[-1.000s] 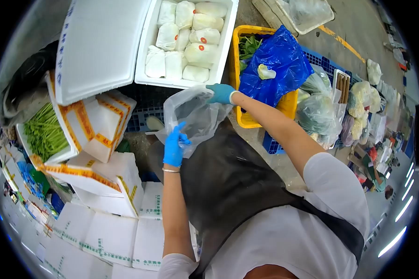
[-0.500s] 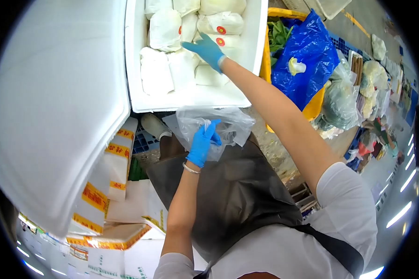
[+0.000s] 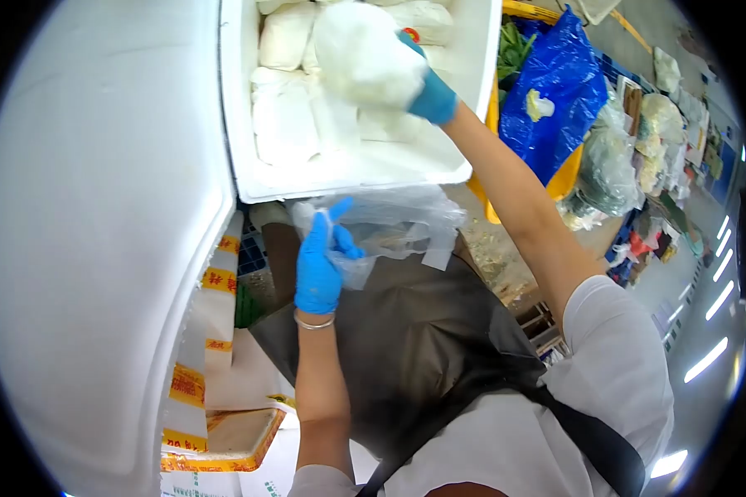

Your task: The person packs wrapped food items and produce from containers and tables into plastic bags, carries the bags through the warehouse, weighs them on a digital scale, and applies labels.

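My right hand [image 3: 433,93], in a teal glove, grips a white wrapped bundle [image 3: 365,56] above the white foam box [image 3: 356,180]. Its fingers are partly hidden behind the bundle. Several more white wrapped packages [image 3: 283,123] lie inside the box, one with a red round label. My left hand [image 3: 323,257], in a blue glove, holds a clear plastic bag [image 3: 398,219] below the box's near edge. The bag hangs spread over the dark apron [image 3: 414,323].
A large white foam panel [image 3: 99,224] fills the left side. Taped foam boxes [image 3: 217,290] stand below it. On the right, a yellow crate [image 3: 568,176] holds a blue plastic bag [image 3: 555,99] and green leaves. Farther right lie clear bags [image 3: 607,170].
My right hand has taken hold of a white bundle and raised it above the others. My left hand has shifted left and down with the bag, which is spread wider.
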Demonstrator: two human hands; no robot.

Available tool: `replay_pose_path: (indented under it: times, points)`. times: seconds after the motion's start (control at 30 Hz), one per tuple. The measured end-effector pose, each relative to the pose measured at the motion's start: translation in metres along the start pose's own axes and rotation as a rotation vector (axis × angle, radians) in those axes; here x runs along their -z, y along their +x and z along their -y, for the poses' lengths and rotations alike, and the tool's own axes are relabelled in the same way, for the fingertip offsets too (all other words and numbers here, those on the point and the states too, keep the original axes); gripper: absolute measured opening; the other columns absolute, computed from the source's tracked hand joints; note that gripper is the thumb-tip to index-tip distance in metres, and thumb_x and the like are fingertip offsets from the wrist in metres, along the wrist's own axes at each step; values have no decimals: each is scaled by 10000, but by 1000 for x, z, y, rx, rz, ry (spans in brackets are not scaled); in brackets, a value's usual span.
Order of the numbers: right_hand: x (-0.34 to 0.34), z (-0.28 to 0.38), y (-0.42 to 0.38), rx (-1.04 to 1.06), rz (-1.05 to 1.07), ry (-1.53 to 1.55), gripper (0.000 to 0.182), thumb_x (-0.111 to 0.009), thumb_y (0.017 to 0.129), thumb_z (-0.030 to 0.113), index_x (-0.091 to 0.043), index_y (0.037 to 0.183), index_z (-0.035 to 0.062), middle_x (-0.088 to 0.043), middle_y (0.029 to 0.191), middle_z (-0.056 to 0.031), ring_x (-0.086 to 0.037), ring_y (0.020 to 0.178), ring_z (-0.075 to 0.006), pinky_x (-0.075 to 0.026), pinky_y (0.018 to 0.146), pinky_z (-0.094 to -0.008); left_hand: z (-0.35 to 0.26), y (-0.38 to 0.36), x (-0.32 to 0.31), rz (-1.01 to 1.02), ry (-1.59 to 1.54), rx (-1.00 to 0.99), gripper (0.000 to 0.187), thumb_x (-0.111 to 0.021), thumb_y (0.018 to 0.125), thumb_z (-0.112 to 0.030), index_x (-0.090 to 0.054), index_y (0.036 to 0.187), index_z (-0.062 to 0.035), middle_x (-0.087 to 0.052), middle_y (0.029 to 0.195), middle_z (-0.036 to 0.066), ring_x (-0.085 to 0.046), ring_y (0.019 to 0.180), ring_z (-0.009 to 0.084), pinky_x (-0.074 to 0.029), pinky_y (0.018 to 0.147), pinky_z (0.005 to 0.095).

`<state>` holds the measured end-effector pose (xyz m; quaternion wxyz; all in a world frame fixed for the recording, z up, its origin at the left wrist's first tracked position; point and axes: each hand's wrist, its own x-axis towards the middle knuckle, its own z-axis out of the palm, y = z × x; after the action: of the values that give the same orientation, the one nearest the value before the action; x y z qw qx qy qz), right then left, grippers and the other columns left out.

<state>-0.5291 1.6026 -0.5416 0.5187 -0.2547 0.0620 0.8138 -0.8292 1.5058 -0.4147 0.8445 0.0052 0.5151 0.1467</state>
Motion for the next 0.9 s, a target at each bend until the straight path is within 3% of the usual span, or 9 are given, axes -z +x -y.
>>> replay_pose_path:
  times: [0.1,0.13,0.2,0.27,0.33,0.37,0.6,0.8,0.9]
  points:
    - [28,-22,-109,-175,-70,-9,500,-426,993,380,-458,1371,54,-538,1341,-95,-535,1203,-204,-392,1064,-371,-2,-13,-2,55,-158,1,465,-432,960,-553,-564,1164,-156,-518,725,-2,-494,635,129,-448,591,298]
    - [48,-28,-172,-418,-97,246,451,-360,1020,220,-365,1429,31,-450,1426,-115,-480,1265,-206,-351,1096,-359,-1,-20,-8,85,-178,48,468,-420,964,-554,-566,1160,-155,-518,726,1,-493,625,130,-450,585,300]
    - [29,-71,-213,-474,-241,-34,579,-565,924,286,-396,1420,41,-463,1414,-111,-459,1280,-209,-339,1097,-368,0,-32,-18,144,-219,119,475,-397,970,-557,-568,1151,-153,-518,729,6,-491,605,131,-454,571,306]
    - [-26,-93,-226,-461,-187,-71,702,-664,853,239,-345,1445,38,-396,1464,-110,-358,1357,-200,-286,1127,-355,14,-37,-10,197,-192,184,575,-378,976,-550,-412,1372,-135,-511,703,20,-473,544,132,-455,537,295]
    - [-16,-104,-202,-544,-245,-239,664,-664,852,258,-394,1414,32,-458,1406,-122,-441,1284,-211,-357,1069,-352,19,-42,-15,199,-159,188,668,-381,976,-547,-270,1480,-122,-506,668,31,-459,512,128,-446,505,291]
    - [-11,-112,-189,-584,-270,-320,646,-665,851,268,-418,1399,29,-489,1376,-127,-482,1247,-216,-392,1040,-351,21,-43,-24,234,-168,197,745,-377,981,-533,-79,1524,-119,-498,614,46,-452,479,123,-437,463,285]
    - [27,-196,-83,-564,-271,-979,577,-665,854,282,-488,1339,25,-561,1274,-125,-556,1138,-199,-455,939,-325,15,-57,-39,600,-210,49,827,-447,950,-542,-26,1522,-118,-565,664,96,-482,415,160,-466,413,289]
    - [5,-197,-51,-585,-189,-1260,528,-666,858,287,-535,1296,23,-602,1202,-117,-588,1066,-176,-483,867,-300,-5,-54,-14,542,-488,-244,896,-450,946,-533,120,1499,-118,-494,561,83,-374,316,130,-345,281,255]
    - [-40,-159,-69,-670,30,-1436,505,-667,860,289,-558,1274,22,-622,1165,-114,-605,1029,-165,-498,831,-288,-17,-51,-10,592,-483,-300,905,-456,952,-507,152,1493,-111,-467,546,58,-330,311,103,-292,280,237]
